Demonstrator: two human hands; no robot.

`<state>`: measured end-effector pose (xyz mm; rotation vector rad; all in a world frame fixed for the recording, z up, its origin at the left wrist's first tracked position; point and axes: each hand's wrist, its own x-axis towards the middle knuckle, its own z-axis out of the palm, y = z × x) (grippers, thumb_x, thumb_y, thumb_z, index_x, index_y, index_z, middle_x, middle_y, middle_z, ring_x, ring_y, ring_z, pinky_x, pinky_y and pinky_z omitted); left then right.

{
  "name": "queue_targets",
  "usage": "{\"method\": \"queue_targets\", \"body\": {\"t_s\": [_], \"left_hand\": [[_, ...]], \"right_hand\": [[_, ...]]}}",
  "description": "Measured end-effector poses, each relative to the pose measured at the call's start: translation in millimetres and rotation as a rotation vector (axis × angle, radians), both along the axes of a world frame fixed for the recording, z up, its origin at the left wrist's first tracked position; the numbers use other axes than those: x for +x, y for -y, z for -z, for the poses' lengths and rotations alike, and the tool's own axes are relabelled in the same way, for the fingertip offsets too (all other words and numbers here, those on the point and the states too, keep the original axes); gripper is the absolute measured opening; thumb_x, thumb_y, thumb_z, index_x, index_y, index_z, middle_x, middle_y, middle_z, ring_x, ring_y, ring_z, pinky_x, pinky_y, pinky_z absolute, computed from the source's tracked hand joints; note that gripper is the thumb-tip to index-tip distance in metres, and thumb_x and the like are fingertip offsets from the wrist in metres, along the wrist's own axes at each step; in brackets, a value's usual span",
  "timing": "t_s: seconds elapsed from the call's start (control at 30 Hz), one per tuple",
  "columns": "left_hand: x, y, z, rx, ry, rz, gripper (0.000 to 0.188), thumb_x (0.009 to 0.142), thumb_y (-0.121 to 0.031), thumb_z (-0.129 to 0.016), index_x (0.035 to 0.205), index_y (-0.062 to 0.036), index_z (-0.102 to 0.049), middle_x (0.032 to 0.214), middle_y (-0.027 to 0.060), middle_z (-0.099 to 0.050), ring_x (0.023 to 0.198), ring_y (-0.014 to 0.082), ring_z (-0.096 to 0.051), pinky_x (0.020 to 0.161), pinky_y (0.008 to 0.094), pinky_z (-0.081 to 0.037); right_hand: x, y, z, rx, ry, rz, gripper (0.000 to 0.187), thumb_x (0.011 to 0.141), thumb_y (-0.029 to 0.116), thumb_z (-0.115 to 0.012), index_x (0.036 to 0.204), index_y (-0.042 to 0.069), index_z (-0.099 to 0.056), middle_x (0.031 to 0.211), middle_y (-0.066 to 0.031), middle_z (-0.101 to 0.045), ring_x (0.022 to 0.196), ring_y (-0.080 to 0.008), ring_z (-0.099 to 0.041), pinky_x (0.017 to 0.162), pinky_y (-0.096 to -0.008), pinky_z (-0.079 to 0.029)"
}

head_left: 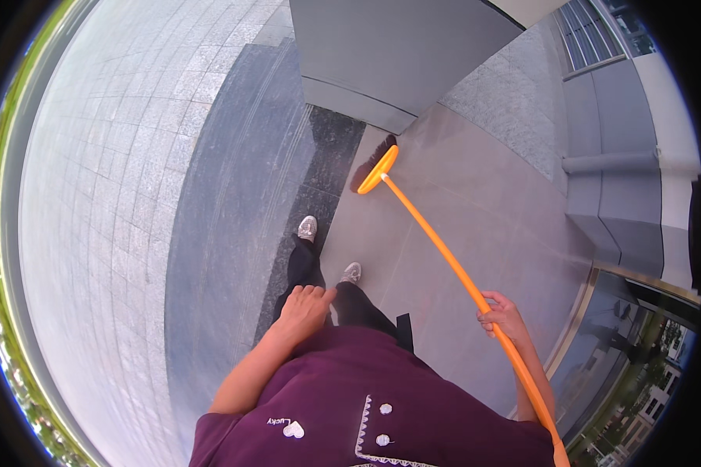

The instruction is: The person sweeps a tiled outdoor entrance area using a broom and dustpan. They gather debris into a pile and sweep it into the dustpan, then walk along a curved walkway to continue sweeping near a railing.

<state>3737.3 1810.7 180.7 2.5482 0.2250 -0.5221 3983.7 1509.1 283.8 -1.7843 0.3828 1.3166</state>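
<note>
Grey stone-tiled floor [459, 202], met at far centre by a grey panelled pillar [397, 62]. Long-handled orange broom [461, 275], dark bristles [364, 173] set just beside the pillar: could be jammed by a forward push. Right hand [505, 315], near right: wrapped around the broom; twisting could be caused by one-handed grip. Left hand [304, 307], near centre: apart, nothing visibly held.
</note>
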Motion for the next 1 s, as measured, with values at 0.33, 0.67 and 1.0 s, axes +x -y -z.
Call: {"method": "queue_targets", "body": {"t_s": [0.33, 0.67, 1.0], "left_hand": [[92.4, -136.4, -21.2, 0.093, 0.083, 0.074, 0.025, 0.076, -0.012, -0.058, 0.099, -0.0075, -0.05, 0.082, 0.0086, -0.057, 0.085, 0.0242, -0.055, 0.072, 0.0371, -0.039], [164.6, -190.9, -5.1, 0.136, 0.086, 0.296, 0.027, 0.075, -0.011, -0.058, 0.101, -0.0065, -0.051, 0.083, 0.0091, -0.059, 0.084, 0.0239, -0.056, 0.072, 0.0355, -0.04], [225.5, -131.7, 1.0, 0.018, 0.094, 0.737, 0.029, 0.075, -0.014, -0.059, 0.103, -0.0071, -0.052, 0.084, 0.0092, -0.059, 0.085, 0.0239, -0.056, 0.073, 0.0365, -0.041]], "right_hand": [[34.7, -237.0, 190.0, 0.469, -0.299, 0.081, 0.048, 0.075, -0.001, -0.055, 0.12, -0.005, -0.037, 0.078, -0.0113, -0.053, 0.055, -0.0095, -0.048, 0.041, -0.0225, -0.037], [79.2, -59.6, 88.6, -0.016, -0.036, 0.345, 0.045, 0.069, -0.003, -0.056, 0.112, -0.004, -0.044, 0.072, -0.0091, -0.054, 0.05, -0.0095, -0.046, 0.039, -0.0227, -0.035], [-22.1, 13.1, 19.6, -0.193, 0.211, 0.654, 0.051, 0.064, -0.004, -0.058, 0.113, -0.002, -0.046, 0.067, -0.0065, -0.052, 0.046, -0.0096, -0.045, 0.036, -0.0239, -0.036]]}}
